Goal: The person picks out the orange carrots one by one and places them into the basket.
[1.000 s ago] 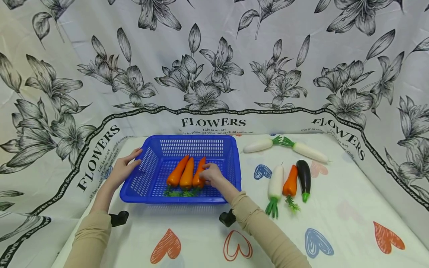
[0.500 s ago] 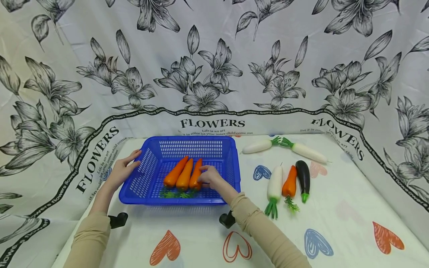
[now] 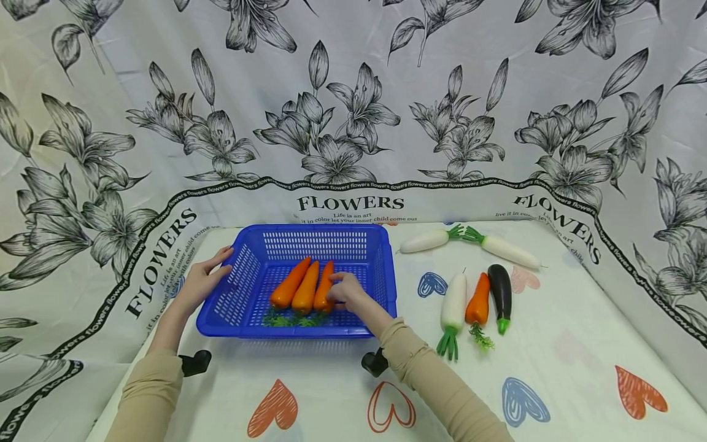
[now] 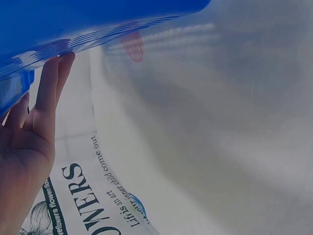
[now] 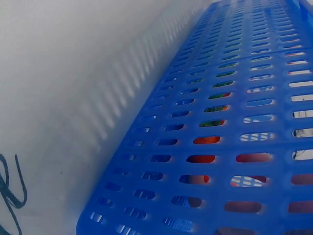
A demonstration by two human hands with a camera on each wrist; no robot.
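Three orange carrots (image 3: 304, 291) lie side by side in a blue plastic basket (image 3: 298, 331), green tops toward its near wall. My right hand (image 3: 349, 292) reaches over the basket's near right part and holds the rightmost carrot (image 3: 323, 288) near its thick end. On the left, my left hand (image 3: 201, 279) grips the basket's rim. Its fingers (image 4: 46, 103) come up under the rim in the left wrist view. In the right wrist view the slotted basket wall (image 5: 205, 117) hides most of my right hand, with orange and green showing through the slots.
Right of the basket lie a white radish (image 3: 454, 301), another carrot (image 3: 477, 301) and an eggplant (image 3: 500, 294). Two more white radishes, one at left (image 3: 424, 240) and one at right (image 3: 510, 250), lie farther back. A flower-printed curtain (image 3: 353, 123) stands behind the heart-patterned tablecloth (image 3: 331, 393).
The carrots have shifted slightly left in the basket, with my right hand moving along at the rightmost one. My left hand stays on the rim.
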